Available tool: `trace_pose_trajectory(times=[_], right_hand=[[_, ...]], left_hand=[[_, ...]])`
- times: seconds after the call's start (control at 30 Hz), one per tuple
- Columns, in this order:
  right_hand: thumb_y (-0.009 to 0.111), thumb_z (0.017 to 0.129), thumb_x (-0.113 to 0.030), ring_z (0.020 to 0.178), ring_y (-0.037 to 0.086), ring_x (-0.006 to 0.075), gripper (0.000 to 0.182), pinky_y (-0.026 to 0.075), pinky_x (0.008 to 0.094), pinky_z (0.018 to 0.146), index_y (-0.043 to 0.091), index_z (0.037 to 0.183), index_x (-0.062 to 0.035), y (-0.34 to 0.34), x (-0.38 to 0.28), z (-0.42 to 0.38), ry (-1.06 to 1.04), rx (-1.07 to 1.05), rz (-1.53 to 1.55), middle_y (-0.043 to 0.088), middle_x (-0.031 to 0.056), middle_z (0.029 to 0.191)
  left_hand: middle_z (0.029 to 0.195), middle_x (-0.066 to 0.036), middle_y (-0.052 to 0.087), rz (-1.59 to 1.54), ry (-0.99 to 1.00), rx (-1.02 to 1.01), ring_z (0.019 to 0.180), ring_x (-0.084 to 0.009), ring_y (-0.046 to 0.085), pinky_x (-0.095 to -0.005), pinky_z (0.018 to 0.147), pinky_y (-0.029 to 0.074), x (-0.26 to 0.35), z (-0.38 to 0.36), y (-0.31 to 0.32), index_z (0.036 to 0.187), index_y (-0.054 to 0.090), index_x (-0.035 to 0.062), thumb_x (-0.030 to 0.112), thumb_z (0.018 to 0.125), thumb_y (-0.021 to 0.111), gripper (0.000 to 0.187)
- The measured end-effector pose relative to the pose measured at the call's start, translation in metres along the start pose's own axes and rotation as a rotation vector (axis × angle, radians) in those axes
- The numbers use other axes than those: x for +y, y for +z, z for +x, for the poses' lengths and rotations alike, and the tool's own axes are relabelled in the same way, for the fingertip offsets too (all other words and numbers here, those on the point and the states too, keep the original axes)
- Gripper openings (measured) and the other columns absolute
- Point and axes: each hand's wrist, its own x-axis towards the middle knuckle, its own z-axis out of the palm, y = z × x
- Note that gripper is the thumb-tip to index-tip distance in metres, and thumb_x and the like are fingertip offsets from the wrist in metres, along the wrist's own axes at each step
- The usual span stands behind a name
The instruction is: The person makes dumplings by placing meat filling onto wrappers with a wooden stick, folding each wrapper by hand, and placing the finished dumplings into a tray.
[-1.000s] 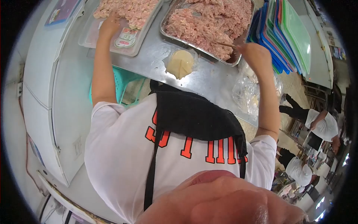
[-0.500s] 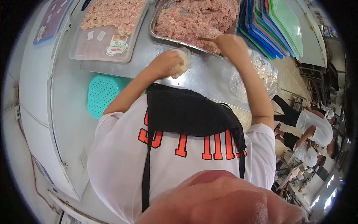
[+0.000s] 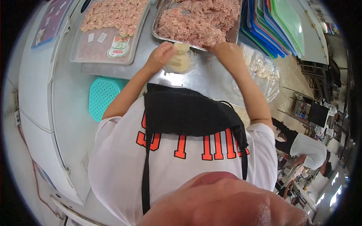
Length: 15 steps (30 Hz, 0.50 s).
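My left hand point(image 3: 160, 57) pinches a pale round dough wrapper point(image 3: 182, 47) at the near edge of the metal tray. Just below it, a stack of similar dough wrappers point(image 3: 181, 64) lies on the steel table. My right hand point(image 3: 228, 56) is closed on a thin brown stick-like spreader point(image 3: 207, 47), most of it hidden by the fingers. The spreader's tip is at the rim of the metal tray point(image 3: 155, 33), which holds a heap of pink minced meat point(image 3: 196, 22).
A lidded-style plastic tray point(image 3: 86, 51) at the left carries rows of filled dumplings point(image 3: 113, 17). Stacked coloured plastic lids point(image 3: 275, 26) stand at the right, beside a clear plastic bag point(image 3: 266, 75). A turquoise perforated stool point(image 3: 103, 96) sits below the table. People point(image 3: 309, 150) are in the background.
My left hand has moved up and left, uncovering the wrapper stack, and now holds one wrapper near the tray. My right hand with the spreader has drawn back from the meat toward the tray's near rim.
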Motion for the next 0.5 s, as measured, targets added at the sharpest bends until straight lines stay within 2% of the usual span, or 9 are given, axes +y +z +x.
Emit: trace_pose_trajectory(times=[0.03,0.07,0.13,0.2,0.23,0.3,0.33,0.37,0.5], right_hand=[[0.056,0.076,-0.015,0.066,0.067,0.0297,0.016,0.053,0.0395,0.055,0.067,0.071,-0.005,0.001,-0.003,-0.001,0.0,-0.001,-0.002,0.065,0.0152,0.068],[0.056,0.076,-0.014,0.066,0.067,0.0291,0.015,0.053,0.039,0.055,0.068,0.071,-0.0056,0.005,-0.007,-0.005,-0.017,0.031,0.034,0.065,0.0149,0.068],[0.057,0.076,-0.014,0.066,0.067,0.0285,0.015,0.053,0.0385,0.054,0.068,0.071,-0.0061,-0.003,-0.003,-0.006,-0.031,0.07,0.072,0.065,0.0146,0.069],[0.057,0.075,-0.015,0.065,0.067,0.0288,0.014,0.053,0.0391,0.055,0.068,0.071,-0.0066,-0.031,0.02,-0.003,0.01,-0.088,-0.026,0.065,0.0142,0.068],[0.057,0.075,-0.015,0.065,0.067,0.0288,0.014,0.053,0.0391,0.055,0.068,0.071,-0.0066,-0.036,0.023,0.0,0.005,-0.087,-0.027,0.065,0.0142,0.068],[0.057,0.075,-0.015,0.065,0.067,0.029,0.015,0.052,0.0402,0.056,0.068,0.071,-0.006,-0.038,0.027,0.003,0.018,-0.06,-0.03,0.066,0.0141,0.069],[0.057,0.075,-0.015,0.065,0.067,0.0301,0.014,0.052,0.0413,0.057,0.068,0.071,-0.0075,-0.013,0.02,0.006,-0.031,0.024,0.0,0.066,0.014,0.07],[0.057,0.075,-0.015,0.065,0.067,0.0301,0.014,0.052,0.0413,0.057,0.068,0.071,-0.0075,0.005,0.013,0.004,-0.029,0.022,0.004,0.066,0.014,0.07],[0.057,0.074,-0.016,0.064,0.067,0.031,0.015,0.053,0.0409,0.057,0.068,0.069,-0.0072,0.018,-0.003,0.001,-0.057,0.105,0.049,0.066,0.0143,0.069]], left_hand=[[0.091,-0.011,0.059,0.246,0.133,0.047,0.086,-0.0299,0.057,-0.0391,0.081,0.045,0.0,0.002,0.004,0.09,0.065,0.0031,0.022,0.084,0.062,0.021],[0.091,-0.011,0.059,0.247,0.133,0.041,0.086,-0.0299,0.057,-0.0391,0.081,0.045,-0.012,0.002,0.007,0.09,0.065,0.0031,0.022,0.084,0.062,0.021],[0.089,-0.009,0.058,0.562,0.414,-0.16,0.083,-0.0295,0.056,-0.0407,0.078,0.045,-0.034,0.006,0.01,0.087,0.065,0.0042,0.019,0.077,0.065,0.018],[0.087,-0.009,0.057,0.578,0.412,-0.143,0.082,-0.0296,0.055,-0.0412,0.077,0.044,-0.03,-0.005,0.015,0.086,0.064,0.0047,0.018,0.075,0.066,0.018],[0.085,-0.009,0.056,0.591,0.404,-0.128,0.082,-0.0297,0.055,-0.0416,0.076,0.044,-0.026,-0.009,0.018,0.084,0.064,0.0051,0.017,0.072,0.066,0.017],[0.089,-0.009,0.058,0.596,0.334,-0.198,0.086,-0.0298,0.055,-0.0421,0.078,0.044,-0.031,-0.014,0.014,0.084,0.064,0.0052,0.018,0.073,0.066,0.017],[0.092,-0.01,0.059,0.538,0.29,-0.163,0.089,-0.0311,0.055,-0.0418,0.08,0.044,-0.031,-0.016,0.013,0.088,0.064,0.0034,0.016,0.073,0.066,0.02],[0.094,-0.012,0.059,0.479,0.247,-0.129,0.092,-0.0323,0.055,-0.0415,0.082,0.044,-0.03,-0.017,0.011,0.092,0.064,0.0015,0.015,0.073,0.066,0.023],[0.098,-0.012,0.06,0.434,0.286,-0.004,0.096,-0.029,0.057,-0.038,0.085,0.045,-0.004,-0.015,0.006,0.096,0.064,0.0009,0.011,0.076,0.064,0.022]])
